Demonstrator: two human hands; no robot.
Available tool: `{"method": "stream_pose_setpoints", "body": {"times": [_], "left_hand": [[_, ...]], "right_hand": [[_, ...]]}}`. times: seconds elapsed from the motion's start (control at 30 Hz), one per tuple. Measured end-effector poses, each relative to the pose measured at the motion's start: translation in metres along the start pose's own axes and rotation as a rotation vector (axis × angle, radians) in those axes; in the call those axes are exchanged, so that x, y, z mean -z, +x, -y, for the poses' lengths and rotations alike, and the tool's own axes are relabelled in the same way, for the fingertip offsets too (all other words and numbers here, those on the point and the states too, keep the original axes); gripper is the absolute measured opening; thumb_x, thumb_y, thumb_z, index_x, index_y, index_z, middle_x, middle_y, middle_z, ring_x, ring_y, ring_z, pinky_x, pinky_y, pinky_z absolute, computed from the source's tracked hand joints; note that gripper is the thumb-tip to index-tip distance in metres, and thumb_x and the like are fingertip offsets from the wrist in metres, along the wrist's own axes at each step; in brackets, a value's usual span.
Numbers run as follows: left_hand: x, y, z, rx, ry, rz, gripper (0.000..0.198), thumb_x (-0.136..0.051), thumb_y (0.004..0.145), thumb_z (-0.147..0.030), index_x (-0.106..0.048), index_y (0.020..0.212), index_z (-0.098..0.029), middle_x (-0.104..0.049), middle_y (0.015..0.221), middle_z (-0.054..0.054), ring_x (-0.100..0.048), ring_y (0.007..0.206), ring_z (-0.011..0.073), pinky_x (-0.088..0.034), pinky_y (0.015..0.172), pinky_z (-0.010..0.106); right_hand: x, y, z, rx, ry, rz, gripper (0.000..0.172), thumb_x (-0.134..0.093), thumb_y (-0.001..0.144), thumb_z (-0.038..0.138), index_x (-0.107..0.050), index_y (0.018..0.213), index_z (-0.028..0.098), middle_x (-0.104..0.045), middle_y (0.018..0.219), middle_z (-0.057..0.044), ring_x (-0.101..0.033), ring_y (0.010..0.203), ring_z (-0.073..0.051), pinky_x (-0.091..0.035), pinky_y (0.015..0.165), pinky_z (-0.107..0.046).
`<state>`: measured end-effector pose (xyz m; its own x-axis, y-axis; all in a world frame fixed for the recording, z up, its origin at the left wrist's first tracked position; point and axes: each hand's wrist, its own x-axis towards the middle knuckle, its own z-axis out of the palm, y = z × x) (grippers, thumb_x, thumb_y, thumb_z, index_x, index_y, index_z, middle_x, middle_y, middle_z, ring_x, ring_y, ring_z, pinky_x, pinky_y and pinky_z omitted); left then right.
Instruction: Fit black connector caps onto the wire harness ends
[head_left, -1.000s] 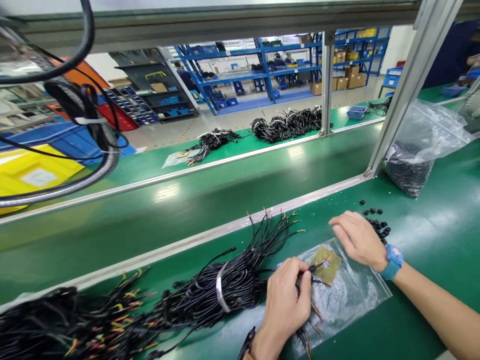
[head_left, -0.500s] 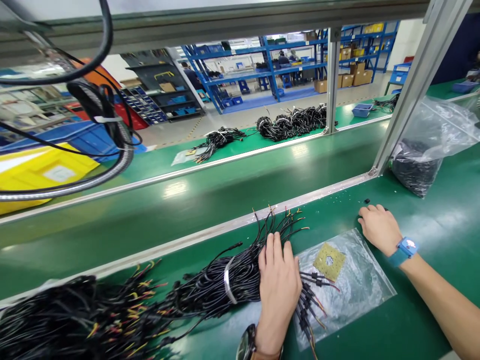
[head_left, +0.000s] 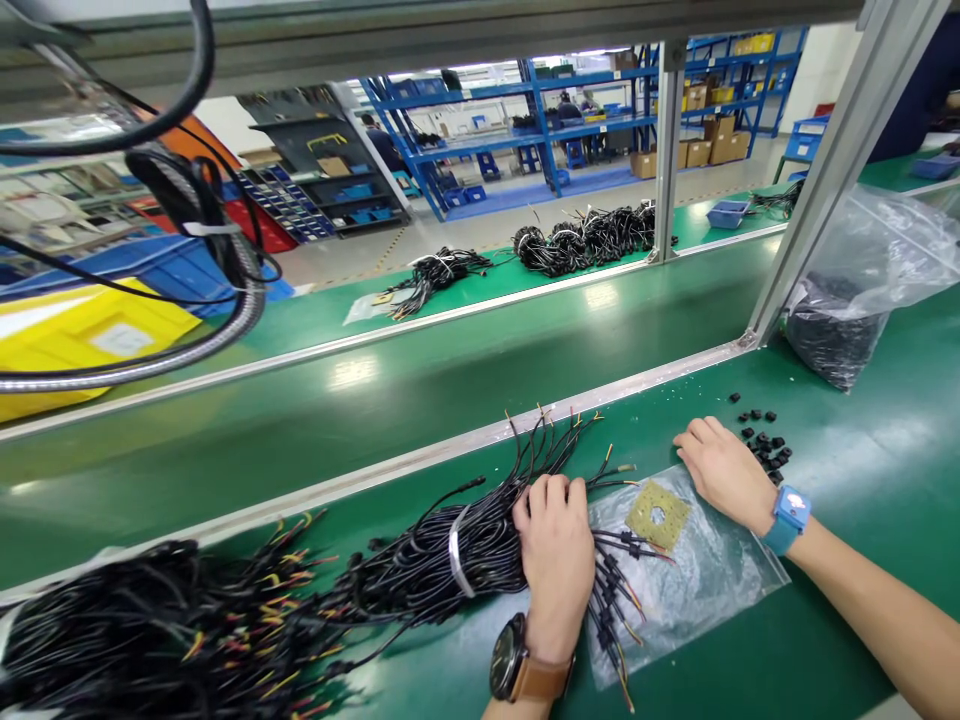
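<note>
My left hand, with a watch on its wrist, lies on a bundle of black cables tied by a white band. Its fingers curl over the cables, whose coloured wire ends stick out on both sides of the hand. My right hand, with a blue strap on its wrist, hovers by the top edge of a clear plastic bag. Its fingers are drawn together, and their tips are hidden. Right beside it, several small black parts are scattered. A yellowish square piece with a hole lies on the bag.
Another pile of black cables fills the lower left. A bag of black parts stands by a metal post. Beyond the metal rail more cable bundles lie on the far bench. A thick hose hangs at upper left.
My right hand has moved left and slightly down, uncovering the small black parts. My left hand's fingers have curled more on the bundle, and some wire ends beside it have shifted.
</note>
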<state>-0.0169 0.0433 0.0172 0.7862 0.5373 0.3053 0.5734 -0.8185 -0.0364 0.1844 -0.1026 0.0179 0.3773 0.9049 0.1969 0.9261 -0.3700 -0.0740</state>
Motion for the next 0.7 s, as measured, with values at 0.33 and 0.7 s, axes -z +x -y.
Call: {"method": "stream_pose_setpoints", "body": {"times": [0.33,0.7], "left_hand": [[0.000,-0.001,0.001,-0.224,-0.310,-0.274,0.015,-0.051,0.099,-0.015,-0.065,0.101,-0.017,-0.069,0.091,0.006,-0.062,0.097,0.0236,-0.046,0.091,0.039],[-0.004,-0.010,-0.002,-0.285,-0.505,0.132,0.017,-0.045,0.101,-0.017,-0.060,0.094,-0.021,-0.063,0.090,0.002,-0.062,0.078,0.0164,-0.048,0.070,0.028]], "right_hand": [[-0.002,0.000,0.008,0.055,0.150,-0.042,0.013,-0.049,0.105,0.021,-0.058,0.096,0.017,-0.061,0.091,-0.007,-0.055,0.089,-0.026,-0.045,0.080,-0.039],[0.003,-0.004,0.017,0.125,0.298,-0.058,0.010,-0.046,0.103,0.018,-0.055,0.105,0.018,-0.064,0.097,-0.007,-0.059,0.091,-0.025,-0.046,0.079,-0.038]]}}
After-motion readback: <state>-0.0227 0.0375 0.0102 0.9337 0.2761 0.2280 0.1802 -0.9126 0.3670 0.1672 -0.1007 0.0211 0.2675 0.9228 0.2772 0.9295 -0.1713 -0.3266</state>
